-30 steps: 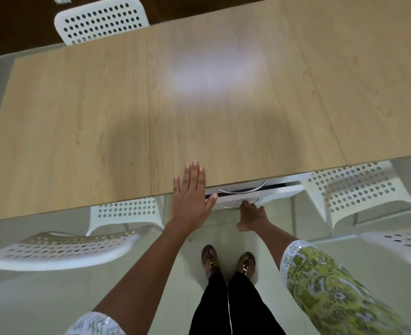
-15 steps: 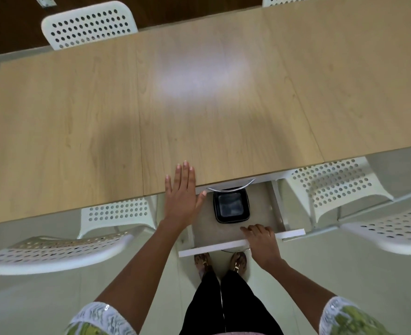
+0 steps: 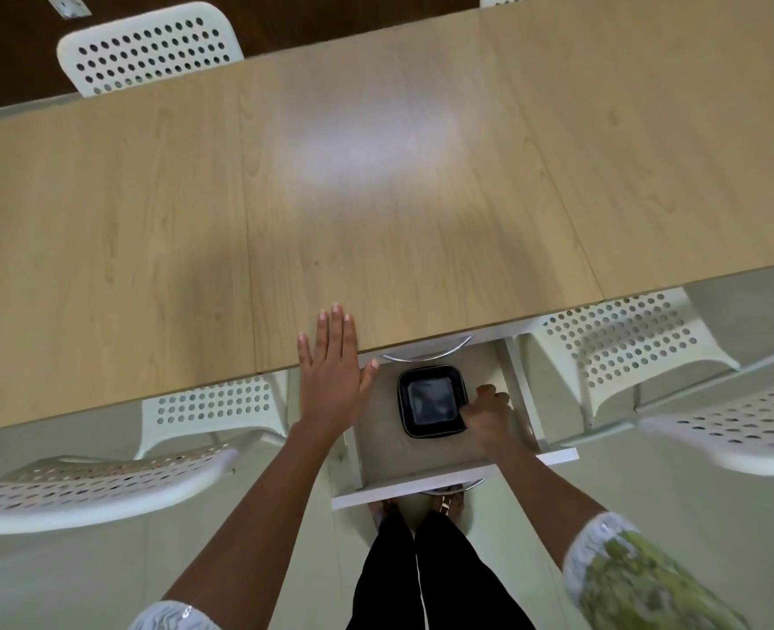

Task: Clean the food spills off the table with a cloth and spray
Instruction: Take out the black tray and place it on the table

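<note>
Wooden table (image 3: 148, 220) above open drawer (image 3: 449, 486), white chairs (image 3: 148, 47).

A person in black trousers (image 3: 435, 579) with a thin white line down one leg, sandals (image 3: 444, 502) with pale straps, and short sleeves: the right sleeve (image 3: 640, 579) green-and-white patterned with a pale trimmed edge, the left sleeve (image 3: 171, 618) showing only its pale trim.

My single head-worn wide-angle camera looks steeply down from standing height, facing forward over the table (image 3: 376, 175) edge, open drawer (image 3: 421, 470) and floor close below.
</note>
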